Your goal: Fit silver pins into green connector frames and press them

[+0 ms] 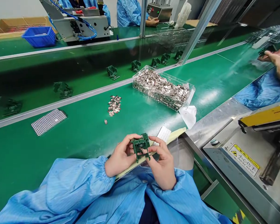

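Note:
Between my two hands, close to the table's near edge, is a dark green plastic frame with openings and thin legs. My left hand grips its left side, thumb below and fingers behind. My right hand closes on the right side, with fingertips at its top and lower front; whether a small part is pinched there I cannot make out. Just beyond my right fingers lies a white perforated sheet. Ahead on the green table is a loose pile of small metal pieces, with a single metal piece apart from it.
A clear box full of small metal pieces stands ahead. At the left lies a gridded sheet. Several green frames line the conveyor behind the rail. A machine with a warning label stands right; a co-worker's hand is beyond.

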A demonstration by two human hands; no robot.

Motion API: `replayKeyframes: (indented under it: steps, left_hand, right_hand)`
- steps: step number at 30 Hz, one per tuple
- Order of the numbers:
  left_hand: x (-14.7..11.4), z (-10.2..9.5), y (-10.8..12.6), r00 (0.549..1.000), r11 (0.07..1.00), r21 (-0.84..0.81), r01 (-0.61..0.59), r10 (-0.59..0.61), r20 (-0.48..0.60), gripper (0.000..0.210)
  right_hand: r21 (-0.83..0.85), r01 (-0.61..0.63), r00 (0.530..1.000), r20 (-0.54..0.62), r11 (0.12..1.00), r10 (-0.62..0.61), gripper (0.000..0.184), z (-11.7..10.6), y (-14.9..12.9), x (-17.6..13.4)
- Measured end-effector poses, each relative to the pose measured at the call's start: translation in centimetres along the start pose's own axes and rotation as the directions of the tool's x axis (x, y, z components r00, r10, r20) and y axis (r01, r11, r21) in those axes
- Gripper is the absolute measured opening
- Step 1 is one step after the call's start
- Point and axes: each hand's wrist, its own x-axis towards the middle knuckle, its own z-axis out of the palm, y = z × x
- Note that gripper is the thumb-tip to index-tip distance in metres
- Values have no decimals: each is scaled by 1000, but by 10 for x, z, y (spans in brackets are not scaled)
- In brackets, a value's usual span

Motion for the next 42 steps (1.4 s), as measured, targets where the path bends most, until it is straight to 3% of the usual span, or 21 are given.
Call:
replayKeyframes:
  steps: [8, 12, 18, 27, 35, 42]
  left_hand:
    - [-5, -1, 0, 998, 996, 94, -14, 8, 61, 38]
    - [-7, -2, -5, 999, 983, 184, -4, -3, 42, 30]
    - [-9, 0, -7, 999, 981, 195, 3, -10, 36, 30]
    - [-9, 5, -2, 998, 992, 127, -2, 10, -58, 25]
    - [-13, 10, 2, 993, 992, 120, 35, -21, -118, 25]
    - [-16, 20, 8, 995, 987, 158, 28, -13, -97, 24]
  right_hand:
    - [-28, -52, 998, -46, 998, 51, 14, 2, 0, -1]
    - [-32, -47, 997, -63, 998, 45, 16, 2, 1, -1]
    - [-20, -36, 996, -81, 999, 34, 16, 2, -3, -1]
    - [299, -175, 981, -26, 938, 191, 4, 8, -1, -4]
    - [397, -214, 971, -15, 893, 239, 10, 13, -2, -6]
    - [462, -265, 950, -26, 846, 312, 14, 8, -2, -16]
